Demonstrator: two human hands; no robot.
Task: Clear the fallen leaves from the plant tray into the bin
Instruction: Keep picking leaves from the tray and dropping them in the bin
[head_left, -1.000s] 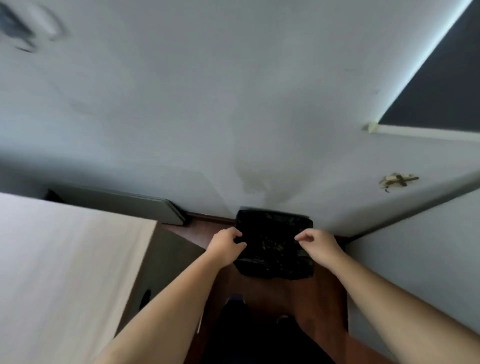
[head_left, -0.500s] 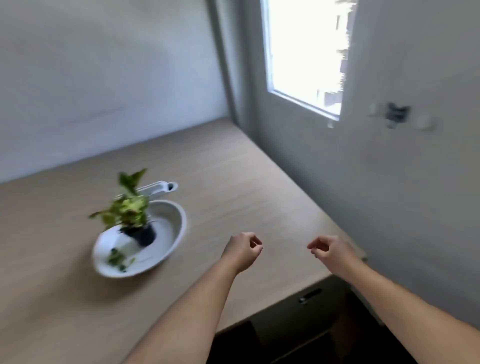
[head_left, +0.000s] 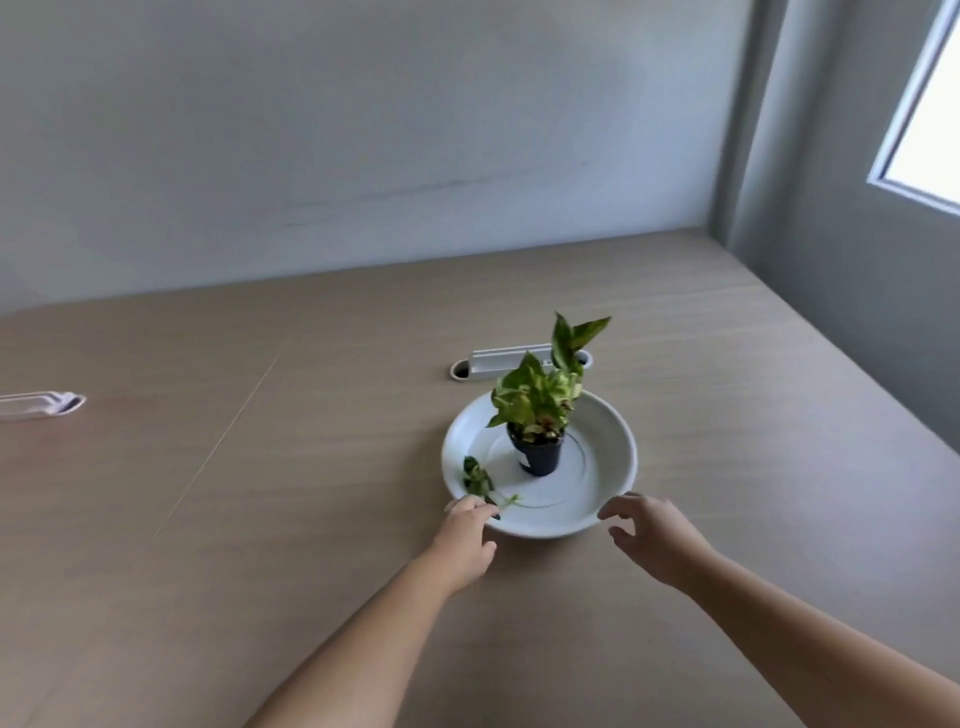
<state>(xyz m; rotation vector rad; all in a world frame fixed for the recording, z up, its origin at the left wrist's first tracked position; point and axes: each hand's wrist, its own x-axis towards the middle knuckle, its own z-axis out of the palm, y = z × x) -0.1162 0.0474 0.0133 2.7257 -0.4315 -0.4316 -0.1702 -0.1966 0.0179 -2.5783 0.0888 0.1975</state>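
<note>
Fallen leaves (head_left: 479, 480) lie in the plant tray (head_left: 608, 441), on its near-left side, beside the potted plant (head_left: 537, 415), mid-desk toward the right edge. Your left hand (head_left: 467, 530) is nearer: its fingers (head_left: 475, 506), loosely curled and empty, sit at the rim just below them. Your right hand (head_left: 657, 538) hovers released, holding nothing, at the near-right rim.
</note>
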